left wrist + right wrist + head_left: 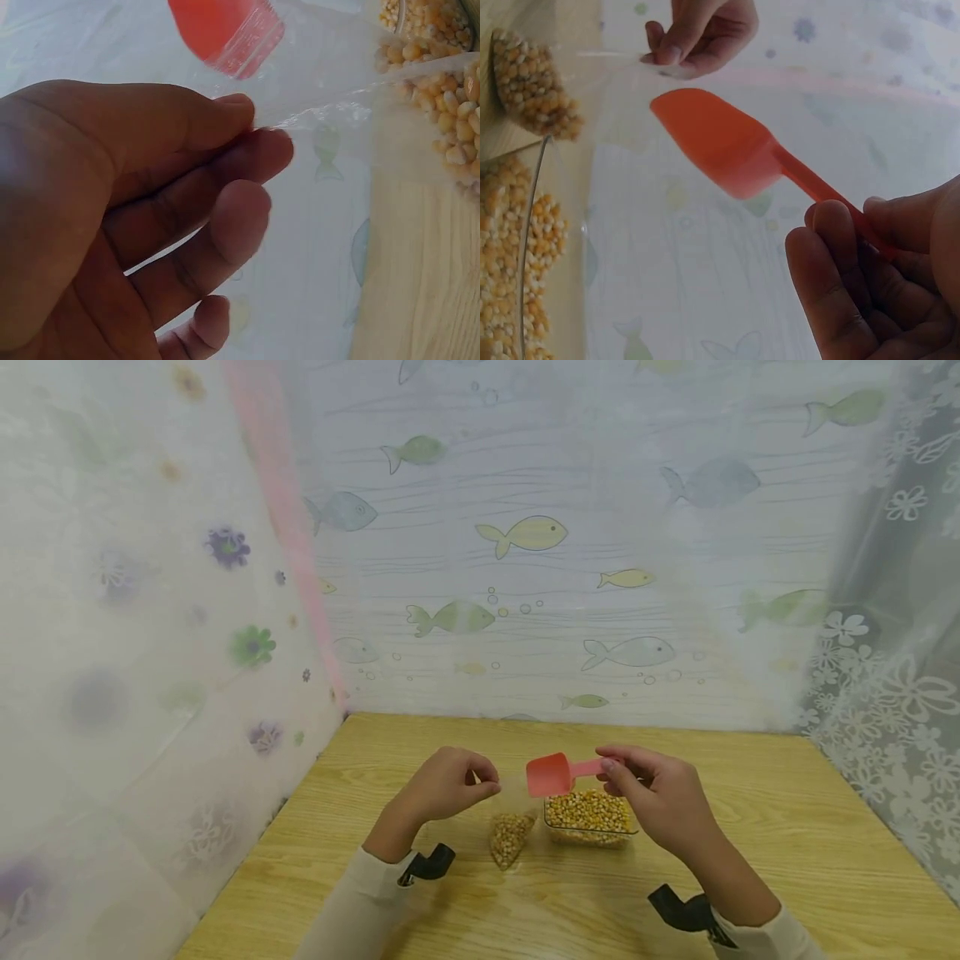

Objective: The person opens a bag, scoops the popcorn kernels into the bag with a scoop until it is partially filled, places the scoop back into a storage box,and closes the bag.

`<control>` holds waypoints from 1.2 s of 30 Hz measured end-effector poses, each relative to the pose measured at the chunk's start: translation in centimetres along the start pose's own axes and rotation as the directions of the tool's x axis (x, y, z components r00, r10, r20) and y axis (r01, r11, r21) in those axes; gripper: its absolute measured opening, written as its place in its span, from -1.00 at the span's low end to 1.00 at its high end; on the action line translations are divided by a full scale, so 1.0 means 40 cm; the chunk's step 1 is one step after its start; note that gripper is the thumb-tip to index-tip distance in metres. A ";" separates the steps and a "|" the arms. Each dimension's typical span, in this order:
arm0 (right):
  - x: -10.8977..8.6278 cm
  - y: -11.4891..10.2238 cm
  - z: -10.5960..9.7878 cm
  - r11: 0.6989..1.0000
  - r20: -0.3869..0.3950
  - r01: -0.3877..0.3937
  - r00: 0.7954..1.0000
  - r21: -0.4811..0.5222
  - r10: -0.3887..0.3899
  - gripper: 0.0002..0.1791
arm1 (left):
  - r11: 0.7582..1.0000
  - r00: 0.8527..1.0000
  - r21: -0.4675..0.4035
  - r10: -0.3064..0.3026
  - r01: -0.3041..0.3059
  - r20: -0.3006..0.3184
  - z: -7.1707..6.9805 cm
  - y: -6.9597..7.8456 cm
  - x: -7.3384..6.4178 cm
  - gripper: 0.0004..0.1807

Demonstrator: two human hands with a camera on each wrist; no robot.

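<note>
My left hand [453,782] pinches the top edge of a clear plastic bag [330,105] between thumb and forefinger. Corn kernels [511,838] fill the bag's lower part, which hangs low over the table. By its handle, my right hand [656,789] holds a red scoop [550,774]. The scoop's bowl [712,139] shows no kernels in the right wrist view and points toward the left hand, beside the bag's upper part. Under the scoop stands a clear rectangular container [592,837] of yellow corn kernels [588,811], just right of the bag.
The wooden table [757,827] reaches back to a curtain [525,610] printed with fish. Flowered sheets hang at the left [135,693] and right [892,635]. Black wrist mounts [432,864] sit at both sleeve cuffs.
</note>
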State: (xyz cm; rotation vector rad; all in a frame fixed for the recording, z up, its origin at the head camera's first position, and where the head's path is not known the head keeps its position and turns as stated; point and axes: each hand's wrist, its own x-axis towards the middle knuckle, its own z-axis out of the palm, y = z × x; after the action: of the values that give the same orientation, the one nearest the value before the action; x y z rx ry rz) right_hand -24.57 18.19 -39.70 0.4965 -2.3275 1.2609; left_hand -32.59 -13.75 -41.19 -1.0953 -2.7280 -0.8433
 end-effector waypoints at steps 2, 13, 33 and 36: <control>0.001 0.005 -0.001 1.000 0.001 -0.013 1.000 0.001 0.013 -0.73 | 1.000 1.000 -0.001 -0.006 0.006 0.019 -0.008 -0.005 -0.004 -0.90; 0.001 0.038 -0.021 0.997 -0.006 -0.071 0.997 -0.010 0.071 -0.72 | 0.995 0.984 -0.049 -0.073 0.082 0.161 -0.060 -0.005 -0.045 -0.88; 0.016 0.157 -0.089 0.948 0.123 -0.314 0.940 -0.055 0.319 -0.64 | 0.993 0.975 -0.073 -0.071 0.088 0.208 -0.081 0.001 -0.073 -0.86; 0.018 0.165 -0.099 0.940 0.136 -0.335 0.930 -0.071 0.342 -0.63 | 0.995 0.978 -0.062 -0.065 0.079 0.200 -0.079 0.000 -0.071 -0.87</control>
State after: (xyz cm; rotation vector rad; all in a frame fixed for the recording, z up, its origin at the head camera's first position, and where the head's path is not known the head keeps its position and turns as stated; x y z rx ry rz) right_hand -27.67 24.91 -41.95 0.1779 -2.6447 1.3547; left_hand -30.88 -17.15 -39.28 -1.1582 -2.9374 -0.8908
